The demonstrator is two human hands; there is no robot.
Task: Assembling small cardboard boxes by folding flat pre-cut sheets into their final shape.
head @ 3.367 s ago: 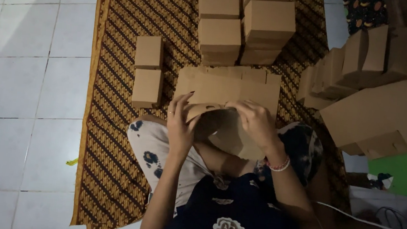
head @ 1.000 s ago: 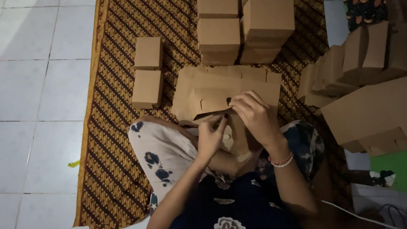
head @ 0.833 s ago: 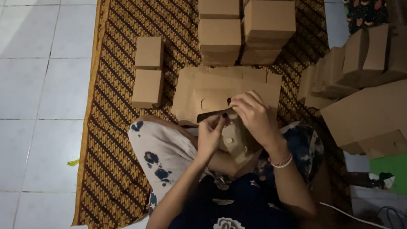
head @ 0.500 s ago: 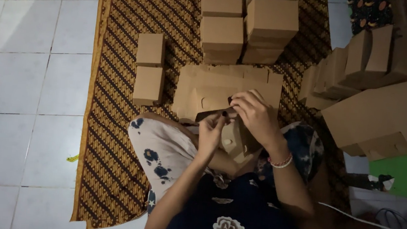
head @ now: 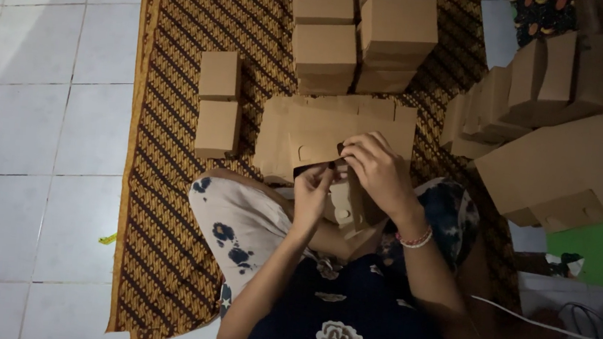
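Both the left hand (head: 311, 196) and right hand (head: 378, 170) pinch a half-folded cardboard box (head: 346, 204) over the lap, where a hard squeeze could crease a flap or miss its slot.

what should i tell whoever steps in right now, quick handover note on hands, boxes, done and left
Left hand: pinching the near edge of a half-folded brown cardboard box held over the lap.
Right hand: gripping the same box from the top, fingers curled over a flap.
Flat box blanks: stacked on the patterned mat just ahead of the knees.
Done: two folded boxes to the left, more stacked folded boxes ahead.
Left: the box in hand is not yet closed; the flat stack is unfolded.
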